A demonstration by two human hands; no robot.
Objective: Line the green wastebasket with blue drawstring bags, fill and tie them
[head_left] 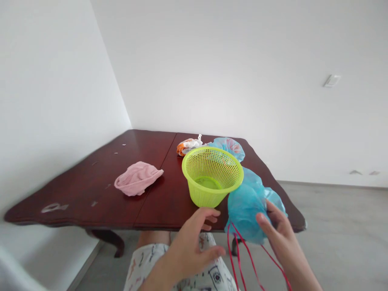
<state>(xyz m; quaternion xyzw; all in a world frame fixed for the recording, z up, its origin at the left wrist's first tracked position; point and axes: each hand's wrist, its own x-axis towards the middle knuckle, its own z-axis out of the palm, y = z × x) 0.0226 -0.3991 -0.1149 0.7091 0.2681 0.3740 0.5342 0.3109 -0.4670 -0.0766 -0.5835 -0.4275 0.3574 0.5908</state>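
My right hand (281, 234) pinches a crumpled blue plastic bag (247, 206) between thumb and fingers at the table's front right edge. Red drawstrings (250, 258) dangle from the bag below the tabletop. To the left of it, my left hand (194, 242) is empty, its fingers bent and its thumb apart from them. Just beyond that hand stands a yellow-green perforated plastic basket (197, 196), upright, with nothing seen inside. Part of the blue bag lies against the basket's right side.
On the dark red wooden table (169, 214), a pink folded cloth (138, 178) lies left of the basket. Behind the basket are an orange and white plastic bundle (188, 146) and another blue bag (228, 146) with reddish contents. White walls (212, 72) border the table's back and left.
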